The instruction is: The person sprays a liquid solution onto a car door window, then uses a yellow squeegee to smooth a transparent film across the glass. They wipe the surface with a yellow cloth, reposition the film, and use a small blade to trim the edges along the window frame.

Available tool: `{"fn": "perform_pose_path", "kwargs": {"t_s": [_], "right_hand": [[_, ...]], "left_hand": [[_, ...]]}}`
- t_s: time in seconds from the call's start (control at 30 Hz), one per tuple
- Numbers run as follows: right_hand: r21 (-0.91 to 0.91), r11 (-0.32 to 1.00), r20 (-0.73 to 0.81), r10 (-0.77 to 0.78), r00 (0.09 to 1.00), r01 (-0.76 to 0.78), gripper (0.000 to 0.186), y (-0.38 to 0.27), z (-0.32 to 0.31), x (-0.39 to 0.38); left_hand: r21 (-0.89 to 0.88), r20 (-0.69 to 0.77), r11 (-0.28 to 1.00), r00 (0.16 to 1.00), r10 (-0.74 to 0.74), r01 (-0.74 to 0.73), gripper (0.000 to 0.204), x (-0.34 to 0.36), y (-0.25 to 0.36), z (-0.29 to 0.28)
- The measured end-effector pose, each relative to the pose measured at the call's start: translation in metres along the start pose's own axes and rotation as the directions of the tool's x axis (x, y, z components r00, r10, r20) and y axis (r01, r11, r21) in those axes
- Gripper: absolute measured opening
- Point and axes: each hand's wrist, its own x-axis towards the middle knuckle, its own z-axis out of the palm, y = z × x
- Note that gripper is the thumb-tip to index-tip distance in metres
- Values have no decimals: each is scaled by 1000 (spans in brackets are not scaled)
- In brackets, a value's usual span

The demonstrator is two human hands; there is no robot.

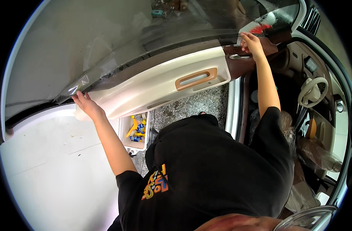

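Observation:
A sheet of clear film [81, 84] lies over the dark window glass [118, 34] of an open car door, its loose edge creased and shiny at the left. My left hand [87, 106] pinches that edge at the bottom left of the glass. Farther right and higher, my right hand [252, 44] has its fingers curled together at the film's other end, near the inner door handle [240, 57]. Between my arms runs the cream door panel [145, 84] with a tan-rimmed pull handle [196, 79].
Below the door, a white bin [125, 140] holds yellow tools and blue-capped bottles on the speckled floor [172, 106]. To the right is the car's interior, with a cream steering wheel [313, 92] and plastic-covered seats [318, 154]. A white body panel [48, 161] fills the lower left.

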Motion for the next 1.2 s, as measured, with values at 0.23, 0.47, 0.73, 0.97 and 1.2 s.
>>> {"fn": "perform_pose_path", "kwargs": {"t_s": [0.23, 0.47, 0.73, 0.97, 1.2], "right_hand": [[158, 982, 115, 89, 989, -107, 21, 12, 0, 22], [190, 976, 253, 55, 966, -105, 16, 21, -13, 37], [443, 868, 89, -290, 953, 223, 14, 52, 6, 29], [550, 755, -16, -418, 908, 357, 15, 80, 13, 29], [511, 821, 85, -344, 935, 256, 14, 68, 5, 33]], "left_hand": [[-7, -47, 1000, 999, -26, 26, 74, 2, 1, 4], [-53, -44, 997, 998, -54, 51, 76, 5, 1, 3], [-68, -16, 997, 999, -41, 40, 78, 13, -5, -3], [-49, 20, 998, 999, -34, 35, 75, 18, -8, -10], [-61, 17, 996, 998, -65, 66, 75, 18, -6, -13]]}}
